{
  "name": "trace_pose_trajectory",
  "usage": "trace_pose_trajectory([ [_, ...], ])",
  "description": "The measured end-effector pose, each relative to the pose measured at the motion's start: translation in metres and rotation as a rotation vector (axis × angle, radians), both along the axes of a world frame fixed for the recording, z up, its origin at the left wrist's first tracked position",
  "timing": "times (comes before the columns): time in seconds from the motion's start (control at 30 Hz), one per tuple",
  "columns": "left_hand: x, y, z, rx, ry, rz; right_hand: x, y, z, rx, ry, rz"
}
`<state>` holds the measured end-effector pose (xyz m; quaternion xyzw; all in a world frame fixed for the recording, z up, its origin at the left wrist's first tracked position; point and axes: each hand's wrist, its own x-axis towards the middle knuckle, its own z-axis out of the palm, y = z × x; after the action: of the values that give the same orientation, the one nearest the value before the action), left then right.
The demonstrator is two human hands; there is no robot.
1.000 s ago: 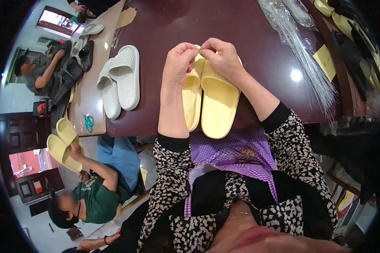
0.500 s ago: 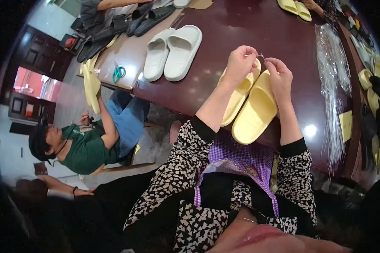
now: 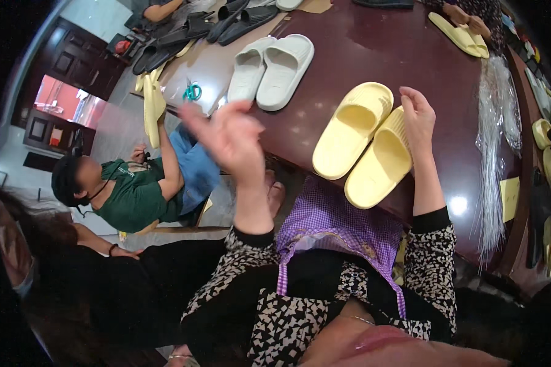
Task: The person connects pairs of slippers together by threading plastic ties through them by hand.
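A pair of pale yellow slide sandals rests side by side on the dark red table: the left slide point(image 3: 353, 129) and the right slide point(image 3: 379, 160), toes pointing away from me. My left hand point(image 3: 232, 137) is raised left of them, over the table's edge; motion blurs it, but the fingers look spread and nothing shows in them. Beside the right slide's strap, my right hand point(image 3: 419, 122) has its fingers drawn together. Whether something small sits in that grip is hidden.
White slides point(image 3: 281, 72) stand beyond my left hand, near green-handled scissors point(image 3: 192, 92). Clear plastic strips point(image 3: 491, 147) lie along the right. A person in green point(image 3: 131, 189) sits at left with yellow slides; another person's hands point(image 3: 468, 18) hold yellow slides at far right.
My hands, which were together over the slides' straps with something thin between them, have parted. The left has swung leftward and opened; the right stays by the right slide.
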<state>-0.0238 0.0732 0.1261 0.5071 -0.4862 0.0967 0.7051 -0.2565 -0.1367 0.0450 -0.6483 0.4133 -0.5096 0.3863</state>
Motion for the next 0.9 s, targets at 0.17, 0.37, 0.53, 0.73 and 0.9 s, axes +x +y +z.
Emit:
trace_pose_trajectory([
  [0.17,-0.017,0.047,0.044,-0.204,-0.352,0.312,0.001,0.0,0.003,0.004,0.02,0.01],
  [0.37,-0.03,0.041,0.047,-0.272,-0.345,0.374,0.001,-0.001,-0.002,0.005,0.009,0.017],
  [0.53,-0.036,0.034,0.044,-0.251,-0.301,0.26,0.002,0.002,-0.002,0.002,0.009,0.021],
  [0.73,0.007,-0.001,0.003,0.133,-0.324,0.204,0.002,0.009,0.005,-0.009,0.019,-0.005],
  [0.9,0.104,-0.101,-0.065,0.561,-0.681,0.342,0.006,0.037,0.033,-0.174,-0.084,0.015],
])
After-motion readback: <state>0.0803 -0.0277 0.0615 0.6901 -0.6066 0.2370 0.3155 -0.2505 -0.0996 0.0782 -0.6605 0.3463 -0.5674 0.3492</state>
